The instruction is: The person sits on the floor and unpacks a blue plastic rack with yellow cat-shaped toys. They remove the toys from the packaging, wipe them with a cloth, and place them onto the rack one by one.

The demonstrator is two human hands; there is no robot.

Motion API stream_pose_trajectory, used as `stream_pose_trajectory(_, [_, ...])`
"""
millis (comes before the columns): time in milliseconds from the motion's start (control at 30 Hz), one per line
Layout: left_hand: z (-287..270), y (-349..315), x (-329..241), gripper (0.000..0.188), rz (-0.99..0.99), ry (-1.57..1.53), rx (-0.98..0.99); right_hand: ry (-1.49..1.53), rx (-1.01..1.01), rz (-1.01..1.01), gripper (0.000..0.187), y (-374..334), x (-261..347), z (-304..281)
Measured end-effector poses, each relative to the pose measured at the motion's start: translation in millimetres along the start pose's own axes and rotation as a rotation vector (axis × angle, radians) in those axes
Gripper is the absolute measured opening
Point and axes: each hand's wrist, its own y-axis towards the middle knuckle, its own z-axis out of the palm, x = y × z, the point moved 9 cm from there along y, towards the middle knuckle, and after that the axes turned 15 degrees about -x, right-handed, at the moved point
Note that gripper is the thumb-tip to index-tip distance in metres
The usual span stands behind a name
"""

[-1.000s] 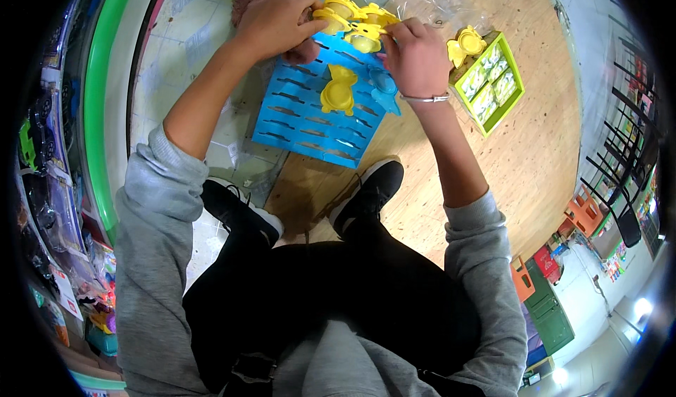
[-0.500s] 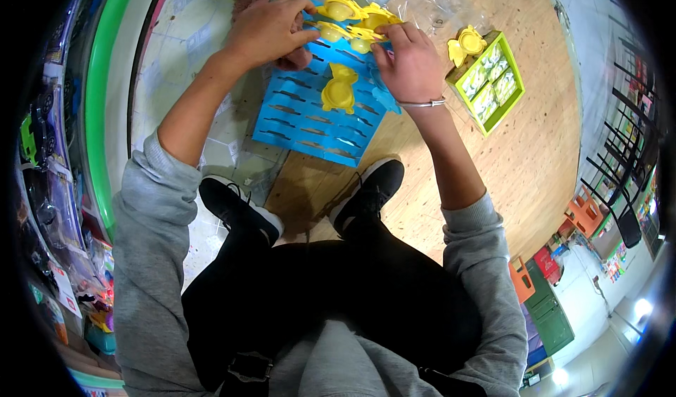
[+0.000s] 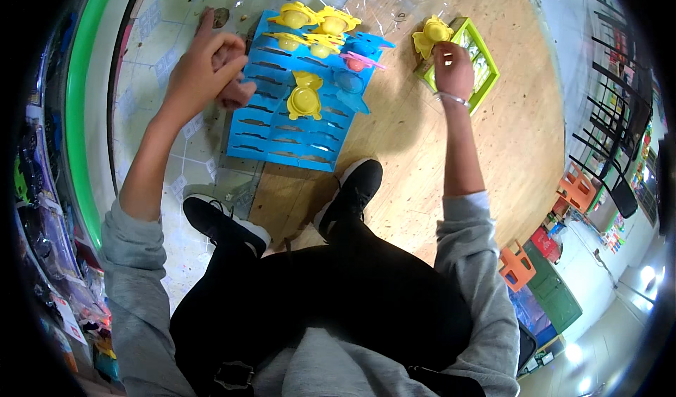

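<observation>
A blue slotted rack (image 3: pixel 282 140) lies before me, with several yellow animal-shaped plastic pieces with round domes (image 3: pixel 324 45) along its far end. Another yellow piece (image 3: pixel 305 96) lies flat on the slots. Blue pieces (image 3: pixel 348 80) and a pink one (image 3: pixel 360 62) sit at the right edge. Beside the rack's left edge is my left hand (image 3: pixel 201 73), its fingers curled; a brownish shape (image 3: pixel 236 94) under it is unclear. My right hand (image 3: pixel 454 77) has its fingertips pinched at the edge of a yellow piece (image 3: pixel 431 34) by the green box.
The lime-green box (image 3: pixel 486 91) at right holds small white-and-green packets. Clear plastic wrap (image 3: pixel 394 3) lies beyond the rack. My shoes (image 3: pixel 359 189) stand close to the rack's near edge. Packaged goods line the left side; orange stools (image 3: pixel 517 267) stand far right.
My right hand has moved right, from the rack's yellow pieces to the one by the green box. My left hand has drawn back left off the pieces. The view has shifted slightly.
</observation>
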Motion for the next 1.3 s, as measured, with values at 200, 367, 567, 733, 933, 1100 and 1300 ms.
stream_pose_trajectory(200, [-8.0,-45.1,2.9,0.016,-0.370,-0.348,0.153,-0.328,-0.017,-0.353,0.051,41.3,-9.4,28.7])
stream_pose_trajectory(367, [-7.2,-52.5,-17.2,0.016,-0.470,-0.554,0.183,-0.652,0.307,-0.342,0.067,40.5,-16.1,66.9])
stream_pose_trajectory(567, [-13.6,-57.3,-10.2,0.027,-0.746,-0.519,0.244,0.026,-0.022,-0.021,0.059,48.0,-14.6,-4.0])
stream_pose_trajectory(733, [-26.7,-49.4,-77.1,0.046,-0.809,-1.814,0.334,0.854,0.271,0.568,0.047,-17.0,96.4,-52.1])
stream_pose_trajectory(933, [-30.5,-49.7,-209.2,0.044,0.573,-0.258,-0.091,1.025,0.732,0.218,0.057,-73.0,192.9,-57.3])
stream_pose_trajectory(1100, [-37.4,-46.3,-166.0,0.032,0.095,-0.466,-0.084,1.163,0.959,0.151,0.066,-73.1,232.9,-73.9])
stream_pose_trajectory(1300, [-2.5,-70.1,-133.8,0.042,-0.778,-1.135,0.482,0.951,0.632,-0.262,0.052,-42.7,245.4,-103.9])
